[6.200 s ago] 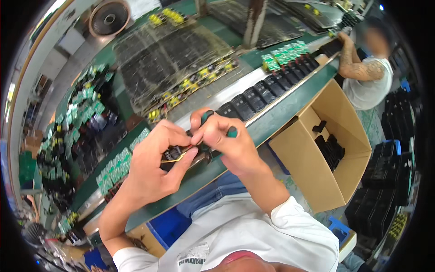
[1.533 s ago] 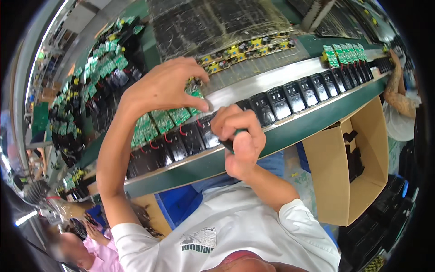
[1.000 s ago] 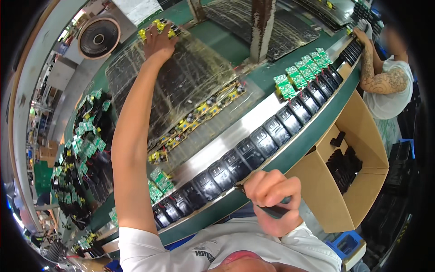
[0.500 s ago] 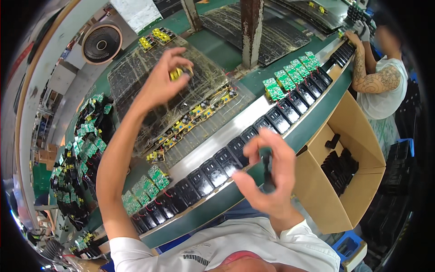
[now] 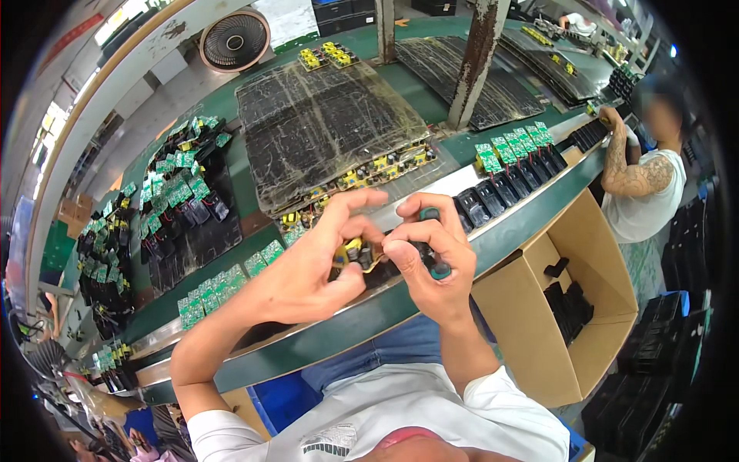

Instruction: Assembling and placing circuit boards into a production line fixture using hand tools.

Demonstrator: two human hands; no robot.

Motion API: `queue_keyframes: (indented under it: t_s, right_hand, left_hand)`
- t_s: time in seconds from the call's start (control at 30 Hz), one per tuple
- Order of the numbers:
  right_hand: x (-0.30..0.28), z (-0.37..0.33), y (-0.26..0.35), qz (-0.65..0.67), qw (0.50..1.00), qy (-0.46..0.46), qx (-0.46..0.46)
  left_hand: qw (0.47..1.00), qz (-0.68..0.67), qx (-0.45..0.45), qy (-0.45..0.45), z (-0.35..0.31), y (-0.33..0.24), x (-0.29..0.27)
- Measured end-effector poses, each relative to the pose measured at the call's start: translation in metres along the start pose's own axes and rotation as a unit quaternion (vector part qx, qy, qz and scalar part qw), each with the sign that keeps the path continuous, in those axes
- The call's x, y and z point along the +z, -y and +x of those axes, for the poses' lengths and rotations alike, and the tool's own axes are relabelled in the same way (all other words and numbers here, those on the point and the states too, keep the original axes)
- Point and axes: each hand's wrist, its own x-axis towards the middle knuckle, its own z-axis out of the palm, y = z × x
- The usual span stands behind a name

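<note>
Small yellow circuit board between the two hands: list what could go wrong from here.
1. The left hand pinches the small yellow circuit board by its fingertips; it could slip onto the green bench edge.
2. The right hand also grips a green-handled tool, which could scrape the board.

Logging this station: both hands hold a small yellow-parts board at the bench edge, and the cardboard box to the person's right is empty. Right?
Not quite. The cardboard box is not empty: the head view shows black parts inside. Both the left hand and right hand do hold the small board.

Black casings (image 5: 493,192) crowd the bench edge (image 5: 539,204) — no gap.
</note>
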Motion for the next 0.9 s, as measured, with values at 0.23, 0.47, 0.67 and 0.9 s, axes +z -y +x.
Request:
queue_keyframes:
  t_s: [0.23,0.47,0.67,0.9]
  right_hand:
    - [0.020,-0.013,-0.002,0.041,0.998,-0.036,0.007]
    - [0.041,-0.028,-0.009,0.394,0.894,0.008,0.213]
    - [0.036,-0.023,-0.031,0.380,0.910,-0.051,0.156]
    - [0.055,-0.037,-0.048,0.380,0.920,-0.043,0.090]
  left_hand:
    - [0.980,0.161,0.073,-0.087,-0.025,0.004,0.012]
    - [0.933,0.200,0.202,-0.222,-0.033,0.024,0.034]
    - [0.909,0.374,0.125,-0.133,-0.051,0.048,0.002]
    - [0.716,0.676,0.163,-0.059,-0.063,0.072,-0.002]
